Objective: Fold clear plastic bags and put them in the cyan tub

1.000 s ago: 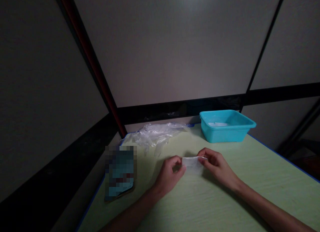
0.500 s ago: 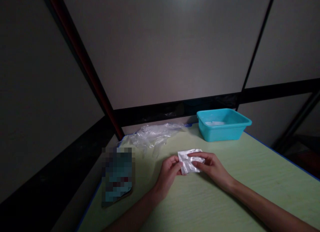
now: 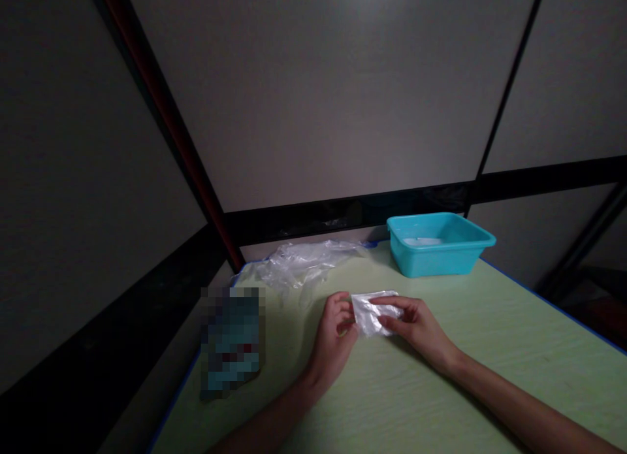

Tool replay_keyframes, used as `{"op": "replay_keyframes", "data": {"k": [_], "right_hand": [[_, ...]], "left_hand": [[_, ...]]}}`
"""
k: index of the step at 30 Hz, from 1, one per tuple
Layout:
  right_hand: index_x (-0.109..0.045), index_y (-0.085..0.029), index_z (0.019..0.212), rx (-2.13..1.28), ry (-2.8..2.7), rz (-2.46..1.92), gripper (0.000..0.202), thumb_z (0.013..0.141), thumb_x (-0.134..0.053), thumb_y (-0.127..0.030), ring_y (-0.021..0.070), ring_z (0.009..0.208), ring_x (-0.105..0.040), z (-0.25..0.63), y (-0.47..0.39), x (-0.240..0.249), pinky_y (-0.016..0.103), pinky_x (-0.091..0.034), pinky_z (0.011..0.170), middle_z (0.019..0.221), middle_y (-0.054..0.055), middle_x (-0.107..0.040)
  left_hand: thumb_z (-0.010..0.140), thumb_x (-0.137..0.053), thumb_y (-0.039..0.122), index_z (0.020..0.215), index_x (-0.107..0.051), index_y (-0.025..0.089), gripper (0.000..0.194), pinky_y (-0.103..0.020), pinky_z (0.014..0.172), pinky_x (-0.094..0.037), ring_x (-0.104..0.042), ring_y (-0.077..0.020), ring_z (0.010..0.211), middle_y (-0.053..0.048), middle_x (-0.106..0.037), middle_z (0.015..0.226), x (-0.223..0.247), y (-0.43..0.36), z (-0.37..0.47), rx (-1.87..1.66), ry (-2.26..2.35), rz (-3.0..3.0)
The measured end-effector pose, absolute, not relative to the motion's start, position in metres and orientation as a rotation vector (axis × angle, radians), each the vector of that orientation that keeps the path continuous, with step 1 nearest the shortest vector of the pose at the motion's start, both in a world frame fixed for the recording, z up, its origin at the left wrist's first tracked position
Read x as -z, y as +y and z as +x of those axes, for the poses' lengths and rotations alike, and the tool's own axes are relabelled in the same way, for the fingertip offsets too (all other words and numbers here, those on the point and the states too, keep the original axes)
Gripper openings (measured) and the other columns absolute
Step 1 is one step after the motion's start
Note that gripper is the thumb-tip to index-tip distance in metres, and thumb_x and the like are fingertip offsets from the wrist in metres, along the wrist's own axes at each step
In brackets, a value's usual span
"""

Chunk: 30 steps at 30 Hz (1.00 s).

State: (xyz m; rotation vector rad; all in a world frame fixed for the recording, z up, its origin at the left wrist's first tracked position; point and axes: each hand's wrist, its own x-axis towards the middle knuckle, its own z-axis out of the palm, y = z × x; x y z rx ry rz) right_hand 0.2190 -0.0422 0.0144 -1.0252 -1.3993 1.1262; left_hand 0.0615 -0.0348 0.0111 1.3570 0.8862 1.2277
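Pale green, faintly grained tabletop [image 3: 441, 402] lies beneath your folded plastic piece [image 3: 367, 313], a shiny, creased, whitish rectangle between your hands. Your right hand [image 3: 416, 326] has thumb and fingers spread over its face; your left hand [image 3: 333, 343] curls, slightly parted, at its edge. Beyond sit crumpled clear plastic [image 3: 298, 261] and a glossy turquoise basin [image 3: 441, 261].

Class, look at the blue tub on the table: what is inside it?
Something flat and white lies inside the blue tub. The near wall hides its lower part, so what it is cannot be told.
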Motion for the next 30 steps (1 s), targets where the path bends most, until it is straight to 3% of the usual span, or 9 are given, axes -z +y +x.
{"op": "replay_keyframes", "data": {"k": [2,8,12,15,20,30], "right_hand": [[-0.067,-0.019,0.087,-1.125,-1.398,-1.021,0.026,0.062,-0.065,-0.025,0.0186,0.078,-0.057,0.2192,-0.042,-0.0147,0.032,-0.044,0.069,0.089,0.005,-0.065],[-0.066,-0.018,0.089,-1.134,-1.405,-1.004,0.027,0.062,-0.065,-0.024,0.0181,0.076,-0.058,0.2205,-0.0406,-0.0109,0.03,-0.044,0.068,0.09,0.005,-0.065],[-0.067,-0.018,0.088,-1.14,-1.401,-0.995,0.028,0.06,-0.066,-0.024,0.0183,0.077,-0.058,0.2206,-0.04,-0.008,0.03,-0.045,0.067,0.092,0.005,-0.065],[-0.067,-0.019,0.088,-1.156,-1.375,-1.005,0.029,0.059,-0.066,-0.022,0.0177,0.076,-0.059,0.2202,-0.0402,-0.008,0.03,-0.046,0.068,0.091,0.004,-0.065],[-0.066,-0.019,0.093,-1.166,-1.377,-1.02,0.033,0.06,-0.065,-0.022,0.0182,0.077,-0.059,0.2195,-0.0414,-0.0108,0.032,-0.047,0.069,0.094,0.005,-0.065],[-0.058,-0.019,0.108,-1.17,-1.398,-1.017,0.046,0.063,-0.062,-0.017,0.0163,0.076,-0.059,0.2195,-0.0432,-0.0118,0.029,-0.047,0.067,0.101,0.005,-0.063]], "left_hand": [[0.06,-0.054,0.01,0.102,-0.041,0.019,0.045,-0.026,0.068,-0.044,-0.055,-0.0159,0.083,-0.005,-0.055,0.095,-0.0116,-0.0353,0.0609,-1.267,0.868,1.374],[0.059,-0.055,0.009,0.078,-0.052,0.015,0.019,-0.021,0.059,-0.043,-0.056,-0.0141,0.072,-0.002,-0.058,0.076,-0.0158,-0.0348,0.0605,-1.153,0.839,1.394],[0.056,-0.058,0.009,0.074,-0.058,0.013,0.019,-0.019,0.054,-0.042,-0.056,-0.0125,0.067,-0.004,-0.058,0.084,-0.0176,-0.0335,0.0596,-1.145,0.879,1.36],[0.055,-0.06,0.01,0.078,-0.061,0.012,0.023,-0.019,0.053,-0.041,-0.055,-0.0119,0.064,-0.005,-0.06,0.083,-0.0167,-0.0324,0.0581,-1.127,0.912,1.342],[0.057,-0.062,0.011,0.095,-0.061,0.011,0.037,-0.02,0.052,-0.038,-0.054,-0.0113,0.056,-0.001,-0.061,0.062,-0.0142,-0.0317,0.056,-1.084,0.958,1.314],[0.059,-0.062,0.011,0.11,-0.056,0.01,0.052,-0.018,0.05,-0.034,-0.049,-0.0085,0.052,0.001,-0.058,0.059,-0.0191,-0.0342,0.0554,-1.063,0.955,1.279]]}}
